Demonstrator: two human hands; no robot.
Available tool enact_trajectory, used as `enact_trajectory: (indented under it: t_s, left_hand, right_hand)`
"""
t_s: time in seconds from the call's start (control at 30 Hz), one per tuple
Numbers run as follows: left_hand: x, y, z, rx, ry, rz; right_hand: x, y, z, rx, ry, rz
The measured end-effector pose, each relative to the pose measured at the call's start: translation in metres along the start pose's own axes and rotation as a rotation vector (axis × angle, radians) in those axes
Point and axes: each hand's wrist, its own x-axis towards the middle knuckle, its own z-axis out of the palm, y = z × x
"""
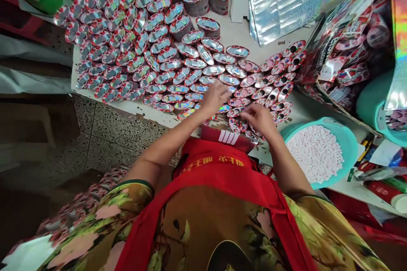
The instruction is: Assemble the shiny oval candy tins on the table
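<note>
The left hand (214,98) is laid palm-down, fingers loosely spread, on the near rows of tins (178,77); nothing is seen to be gripped by it. The right hand (259,118) is curled over the tins at the near desk (237,34) edge; whether one is pinched in it cannot be told, the fingers being blurred. The step in hand is judged to be the sorting or setting of tins in overlapping rows. A light, sideways placing would be called for next, so that neighbouring rows are not disturbed. The tins are small, round and shallow, with holographic foil faces and red rims; those by the right hand are shown open, with pink insides. They are spread across most of the desk. A teal basin (349,135) of white pellets (314,152) is stood just to the right, and foil sheets (286,0) are propped beyond.
</note>
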Motion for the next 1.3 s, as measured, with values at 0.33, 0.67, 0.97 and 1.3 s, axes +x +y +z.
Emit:
enact_trajectory:
  t_s: [0.33,0.67,0.97,1.3]
  left_hand:
    - [-0.129,0.063,0.058,0.380,-0.475,0.450]
    - [-0.141,0.052,0.061,-0.064,-0.530,0.455]
    - [-0.134,0.048,0.038,-0.968,-0.172,-0.421]
    - [-0.077,0.057,0.008,-1.095,0.073,-0.579]
  right_hand:
    - [-0.108,0.031,0.058,-0.276,-0.146,0.067]
    - [-0.097,0.034,0.061,-0.301,-0.119,0.112]
    - [-0.094,0.023,0.052,0.105,0.066,0.153]
    - [-0.051,-0.021,0.028,0.804,0.052,0.202]
